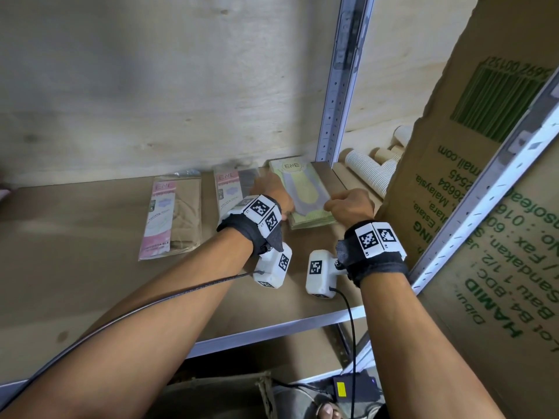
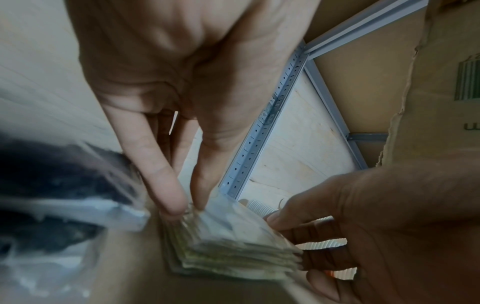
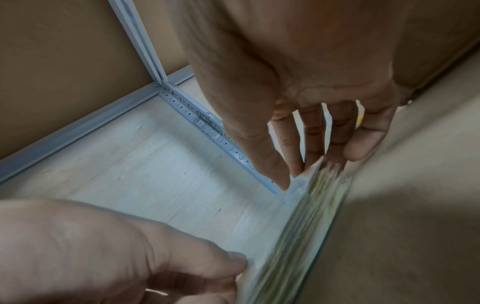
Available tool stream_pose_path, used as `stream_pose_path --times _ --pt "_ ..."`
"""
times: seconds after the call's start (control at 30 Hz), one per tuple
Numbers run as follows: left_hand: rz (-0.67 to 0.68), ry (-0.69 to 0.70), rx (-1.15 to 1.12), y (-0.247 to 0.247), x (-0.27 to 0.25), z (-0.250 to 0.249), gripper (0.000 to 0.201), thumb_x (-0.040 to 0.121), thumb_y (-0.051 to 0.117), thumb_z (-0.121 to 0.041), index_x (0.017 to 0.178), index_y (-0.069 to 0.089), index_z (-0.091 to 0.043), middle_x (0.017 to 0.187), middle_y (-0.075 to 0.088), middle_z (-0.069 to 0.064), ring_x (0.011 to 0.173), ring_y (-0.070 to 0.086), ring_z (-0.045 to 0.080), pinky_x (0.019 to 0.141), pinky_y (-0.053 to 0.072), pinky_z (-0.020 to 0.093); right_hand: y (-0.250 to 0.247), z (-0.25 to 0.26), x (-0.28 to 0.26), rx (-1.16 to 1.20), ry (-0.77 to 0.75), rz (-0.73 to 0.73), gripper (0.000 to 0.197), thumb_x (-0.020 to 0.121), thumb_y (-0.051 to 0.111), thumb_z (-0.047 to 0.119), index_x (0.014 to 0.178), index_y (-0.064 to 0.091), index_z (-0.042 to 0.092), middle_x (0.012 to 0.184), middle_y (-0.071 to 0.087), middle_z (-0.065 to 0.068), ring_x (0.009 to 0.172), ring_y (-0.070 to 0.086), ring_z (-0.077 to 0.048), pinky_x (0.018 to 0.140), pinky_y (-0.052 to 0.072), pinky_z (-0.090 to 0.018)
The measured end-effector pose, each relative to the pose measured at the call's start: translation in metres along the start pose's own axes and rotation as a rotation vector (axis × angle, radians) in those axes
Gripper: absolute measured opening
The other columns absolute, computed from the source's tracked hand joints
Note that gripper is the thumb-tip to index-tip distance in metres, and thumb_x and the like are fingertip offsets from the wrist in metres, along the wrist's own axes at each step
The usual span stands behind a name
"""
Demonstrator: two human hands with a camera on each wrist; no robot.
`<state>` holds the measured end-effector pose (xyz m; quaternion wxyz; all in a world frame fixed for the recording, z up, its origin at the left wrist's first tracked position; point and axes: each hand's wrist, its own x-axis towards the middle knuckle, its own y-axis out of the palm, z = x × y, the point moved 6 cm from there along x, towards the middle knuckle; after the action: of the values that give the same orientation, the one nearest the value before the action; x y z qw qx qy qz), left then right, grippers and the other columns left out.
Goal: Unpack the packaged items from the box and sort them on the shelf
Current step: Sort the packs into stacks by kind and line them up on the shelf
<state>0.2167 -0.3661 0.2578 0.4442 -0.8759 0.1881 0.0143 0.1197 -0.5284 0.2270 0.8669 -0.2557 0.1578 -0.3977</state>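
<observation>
A stack of green ENE packets lies at the back right of the brown shelf board. My left hand grips its left edge; in the left wrist view the thumb and fingers pinch the stack. My right hand holds the right edge. In the right wrist view its thumb lies on top and its fingers reach behind the stack. Whether the stack touches the board cannot be told.
A pink packet and a second pink pile lie to the left. A grey upright post stands behind the stack. Paper cups lie beyond it. A large printed carton leans close on the right.
</observation>
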Motion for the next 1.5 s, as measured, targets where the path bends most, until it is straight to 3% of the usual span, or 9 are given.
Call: stream_pose_path --times 0.3,0.47,0.57,0.87,1.03,1.2,1.3,1.43,1.5 --pt "-0.131 0.068 -0.014 -0.034 -0.008 0.0 0.04 0.081 0.079 -0.013 0.113 0.064 0.005 0.109 0.072 0.017 0.096 0.073 0.029 0.081 0.06 0.035 -0.01 0.025 -0.014 0.003 -0.114 -0.088 0.038 0.081 0.068 0.024 0.118 0.069 0.013 0.116 0.068 -0.008 0.111 0.062 -0.028 0.098 0.051 -0.04" --pt "-0.244 0.13 -0.178 -0.092 -0.024 0.05 0.018 0.085 0.073 -0.022 0.091 0.075 -0.006 0.088 0.076 0.011 0.075 0.074 0.029 0.073 0.063 0.042 0.0 0.065 -0.04 0.077 -0.282 -0.083 0.016 0.086 0.064 0.013 0.1 0.072 0.013 0.098 0.073 -0.004 0.097 0.067 -0.022 0.087 0.051 -0.028" --pt "-0.386 0.091 -0.27 -0.131 -0.037 0.112 0.02 0.083 0.069 -0.034 0.074 0.07 -0.016 0.074 0.075 0.004 0.073 0.074 0.026 0.07 0.061 0.035 0.021 0.089 -0.067 0.168 -0.352 0.018 0.013 0.087 0.061 0.008 0.093 0.073 0.011 0.09 0.075 -0.008 0.087 0.07 -0.025 0.084 0.058 -0.038" --pt "-0.599 -0.116 -0.671 -0.219 -0.078 0.287 0.021 0.077 0.071 -0.036 0.075 0.071 -0.015 0.062 0.074 -0.001 0.047 0.068 0.016 0.067 0.063 0.04 0.133 0.142 -0.176 0.298 -0.394 0.509 0.009 0.091 0.06 0.0 0.092 0.068 0.006 0.069 0.065 -0.005 0.055 0.059 -0.014 0.051 0.048 -0.023" --pt "-0.693 -0.134 -0.567 -0.278 -0.102 0.341 0.022 0.085 0.065 -0.043 0.075 0.067 -0.025 0.068 0.075 -0.008 0.068 0.073 0.014 0.076 0.06 0.036 0.197 0.176 -0.219 0.315 -0.403 0.678 0.012 0.093 0.059 -0.001 0.1 0.067 -0.004 0.07 0.063 -0.013 0.057 0.057 -0.021 0.053 0.049 -0.03" --pt "-0.906 -0.251 -0.398 -0.343 -0.137 0.394 0.031 0.088 0.06 -0.036 0.102 0.071 -0.01 0.104 0.07 0.008 0.085 0.06 0.026 0.067 0.045 0.026 0.276 0.22 -0.269 0.259 -0.396 0.864 0.011 0.097 0.052 -0.002 0.1 0.062 -0.001 0.07 0.058 -0.012 0.055 0.052 -0.018 0.048 0.047 -0.022" --pt "-0.904 -0.254 -0.355 -0.369 -0.147 0.423 0.028 0.091 0.057 -0.032 0.098 0.074 -0.01 0.087 0.071 0.003 0.075 0.063 0.021 0.058 0.039 0.022 0.321 0.243 -0.298 0.236 -0.369 0.95 0.01 0.097 0.05 -0.003 0.099 0.059 0.001 0.07 0.056 -0.01 0.055 0.05 -0.018 0.049 0.047 -0.022" --pt "-0.817 -0.204 -0.404 -0.382 -0.147 0.455 0.023 0.09 0.061 -0.025 0.108 0.072 -0.016 0.107 0.072 0.003 0.099 0.066 0.023 0.09 0.051 0.034 0.369 0.271 -0.321 0.24 -0.31 0.979 0.013 0.093 0.051 -0.008 0.098 0.055 0.003 0.072 0.054 -0.011 0.057 0.05 -0.021 0.056 0.046 -0.03" --pt "-0.757 -0.198 -0.401 -0.381 -0.145 0.468 0.009 0.091 0.063 -0.026 0.094 0.07 -0.021 0.094 0.067 -0.001 0.098 0.065 0.025 0.093 0.051 0.036 0.387 0.285 -0.329 0.271 -0.296 0.969 0.014 0.092 0.05 -0.009 0.1 0.051 0.004 0.074 0.052 -0.013 0.058 0.049 -0.023 0.055 0.045 -0.031"
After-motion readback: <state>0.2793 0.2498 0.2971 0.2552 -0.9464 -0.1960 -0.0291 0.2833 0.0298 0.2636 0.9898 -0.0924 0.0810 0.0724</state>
